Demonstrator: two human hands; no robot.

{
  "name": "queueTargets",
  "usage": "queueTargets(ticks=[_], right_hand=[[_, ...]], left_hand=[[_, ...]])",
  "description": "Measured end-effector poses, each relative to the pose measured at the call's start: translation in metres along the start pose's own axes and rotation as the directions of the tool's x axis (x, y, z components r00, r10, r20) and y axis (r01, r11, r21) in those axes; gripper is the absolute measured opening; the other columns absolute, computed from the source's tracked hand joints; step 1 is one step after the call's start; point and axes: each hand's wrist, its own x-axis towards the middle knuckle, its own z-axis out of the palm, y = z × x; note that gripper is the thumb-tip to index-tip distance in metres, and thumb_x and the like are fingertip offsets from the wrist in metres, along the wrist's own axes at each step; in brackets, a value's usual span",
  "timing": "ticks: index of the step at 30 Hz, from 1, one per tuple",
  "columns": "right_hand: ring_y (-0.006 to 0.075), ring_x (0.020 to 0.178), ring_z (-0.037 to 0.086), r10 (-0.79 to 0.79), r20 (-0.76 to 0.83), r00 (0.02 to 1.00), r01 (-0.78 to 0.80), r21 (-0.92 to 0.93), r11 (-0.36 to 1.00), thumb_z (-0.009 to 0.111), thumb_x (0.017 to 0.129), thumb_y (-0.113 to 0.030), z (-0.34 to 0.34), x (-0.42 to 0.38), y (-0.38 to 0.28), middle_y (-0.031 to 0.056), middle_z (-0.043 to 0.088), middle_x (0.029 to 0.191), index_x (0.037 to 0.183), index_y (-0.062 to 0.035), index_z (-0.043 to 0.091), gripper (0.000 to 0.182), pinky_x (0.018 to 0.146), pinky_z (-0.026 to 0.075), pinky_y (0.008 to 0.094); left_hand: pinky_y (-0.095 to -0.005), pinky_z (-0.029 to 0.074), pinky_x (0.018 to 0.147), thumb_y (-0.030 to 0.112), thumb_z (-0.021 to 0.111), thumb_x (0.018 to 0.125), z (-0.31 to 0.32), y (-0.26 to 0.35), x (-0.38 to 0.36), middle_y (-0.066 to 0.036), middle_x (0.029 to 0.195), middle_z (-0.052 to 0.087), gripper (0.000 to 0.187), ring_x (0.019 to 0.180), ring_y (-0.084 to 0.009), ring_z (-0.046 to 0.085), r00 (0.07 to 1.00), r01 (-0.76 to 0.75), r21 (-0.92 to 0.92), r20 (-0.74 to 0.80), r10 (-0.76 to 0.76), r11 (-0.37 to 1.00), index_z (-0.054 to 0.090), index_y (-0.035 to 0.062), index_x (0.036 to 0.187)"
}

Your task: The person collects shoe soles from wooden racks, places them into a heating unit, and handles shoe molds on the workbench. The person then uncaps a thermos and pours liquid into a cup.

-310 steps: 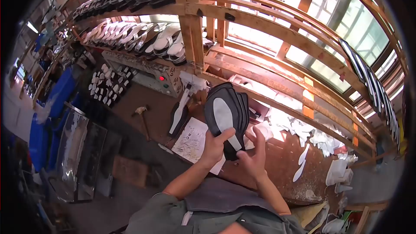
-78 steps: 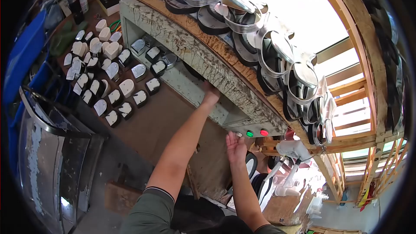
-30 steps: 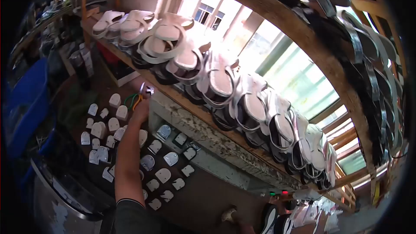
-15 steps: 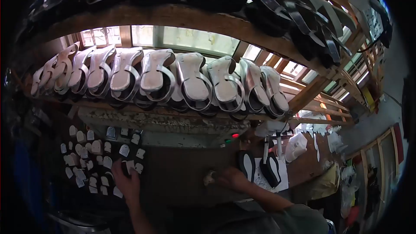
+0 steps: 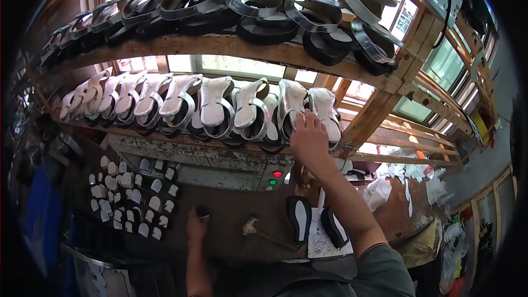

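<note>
My right hand [image 5: 309,138] reaches up to the lower shelf. Its bent fingers are on a pale sandal [image 5: 292,94] near the right end of the row; the thumb is hidden. Low on the bench, my left hand [image 5: 196,227] is closed around a small dark piece with a rounded end, which looks like a shoe heel [image 5: 203,212]. Between the hands lies a hammer [image 5: 251,226], its handle pointing right. Several loose heels [image 5: 132,180] with light faces are spread at the left. Two dark soles [image 5: 300,217] with white centres rest at the right.
More sandals [image 5: 212,104] line the lower shelf, and strapped ones [image 5: 264,25] fill the wooden shelf [image 5: 220,45] above. A switch box with red and green buttons [image 5: 276,175] is under the shelf. White paper [image 5: 322,242] lies under the soles. A wooden post [image 5: 366,118] stands right.
My right hand has left the hammer on the bench and risen to the sandals. My left hand has moved right, away from the loose heels, with the dark piece. The view has shifted.
</note>
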Motion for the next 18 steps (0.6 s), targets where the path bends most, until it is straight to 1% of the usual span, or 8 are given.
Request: queueTargets(ticks=[4,7,11,13,14,15,17,18], right_hand=[[0.0367,0.092,0.063,0.179,0.349,0.92,-0.202,0.029,0.979,0.057,0.08,-0.015,0.007,0.021,0.001,0.0217,0.058,0.109,0.119,0.0022,0.049,0.042,0.078,0.051,0.0436],[0.0405,0.084,0.064,0.21,0.26,0.942,-0.238,0.078,0.968,0.055,0.083,-0.012,-0.009,0.021,0.011,0.0231,0.061,0.104,0.119,0.0022,0.048,0.039,0.072,0.052,0.0438],[0.0351,0.091,0.063,0.24,0.001,0.971,-0.207,0.509,0.835,0.047,0.092,-0.01,-0.059,-0.034,0.025,0.0226,0.061,0.106,0.12,0.0032,0.05,0.031,0.079,0.05,0.0362],[0.0235,0.097,0.06,0.227,-0.078,0.971,-0.096,0.743,0.663,0.047,0.091,-0.006,-0.063,-0.097,0.022,0.0165,0.06,0.109,0.123,0.0037,0.049,0.034,0.085,0.047,0.0345],[0.0245,0.097,0.06,0.238,0.004,0.971,-0.177,0.682,0.71,0.049,0.09,-0.004,-0.059,-0.139,0.022,0.0165,0.06,0.11,0.122,0.0037,0.05,0.033,0.087,0.047,0.034],[0.0261,0.097,0.062,0.269,0.049,0.962,-0.196,0.81,0.553,0.057,0.086,-0.007,-0.061,-0.167,-0.001,0.0178,0.062,0.109,0.114,0.0057,0.055,0.031,0.089,0.047,0.0364],[0.0288,0.094,0.063,0.048,0.153,0.987,-0.151,0.78,0.608,0.056,0.084,-0.005,-0.054,-0.208,-0.037,0.0195,0.064,0.105,0.107,0.0042,0.059,0.025,0.085,0.048,0.0369],[0.0298,0.096,0.063,0.008,0.308,0.951,-0.275,0.836,0.476,0.052,0.082,-0.002,-0.041,-0.23,-0.052,0.0203,0.064,0.103,0.105,0.0027,0.06,0.025,0.086,0.047,0.0362]], left_hand=[[-0.0466,0.042,0.092,0.028,0.074,0.074,0.027,-0.027,0.0,-0.025,0.113,0.053,0.062,0.109,-0.0435,0.049,0.983,-0.058,-0.007,-0.173,0.056,0.998,0.047,-0.0015,0.121],[-0.0456,0.041,0.093,0.03,0.074,0.074,0.025,-0.023,-0.005,-0.025,0.114,0.053,0.063,0.109,-0.0427,0.05,0.99,0.015,-0.089,-0.141,-0.027,0.996,0.048,-0.003,0.12],[-0.0446,0.041,0.094,0.029,0.073,0.075,0.034,-0.023,-0.008,-0.025,0.116,0.053,0.064,0.109,-0.0416,0.049,0.966,0.003,-0.112,-0.258,-0.032,0.994,0.046,-0.0032,0.124],[-0.0451,0.04,0.096,0.025,0.07,0.077,0.035,-0.026,-0.009,-0.025,0.117,0.052,0.061,0.11,-0.0415,0.049,0.97,-0.038,-0.047,-0.242,0.026,0.998,0.045,-0.0032,0.125],[-0.0445,0.04,0.097,0.024,0.068,0.078,0.029,-0.022,-0.011,-0.025,0.119,0.051,0.061,0.112,-0.0414,0.049,0.978,-0.02,-0.104,-0.209,-0.002,0.994,0.045,-0.0027,0.127],[-0.0438,0.041,0.094,0.024,0.069,0.076,0.031,-0.025,-0.01,-0.023,0.115,0.053,0.057,0.108,-0.0408,0.05,0.977,0.002,-0.048,-0.215,-0.012,0.999,0.048,-0.0026,0.122],[-0.0432,0.043,0.09,0.024,0.07,0.075,0.013,-0.01,-0.008,-0.02,0.109,0.055,0.05,0.104,-0.0393,0.052,0.983,0.064,-0.16,-0.162,-0.09,0.985,0.051,-0.001,0.114],[-0.0432,0.044,0.087,0.024,0.07,0.074,0.015,-0.008,-0.009,-0.019,0.106,0.055,0.047,0.101,-0.0385,0.052,0.962,0.062,-0.13,-0.257,-0.094,0.99,0.052,0.0004,0.111]])
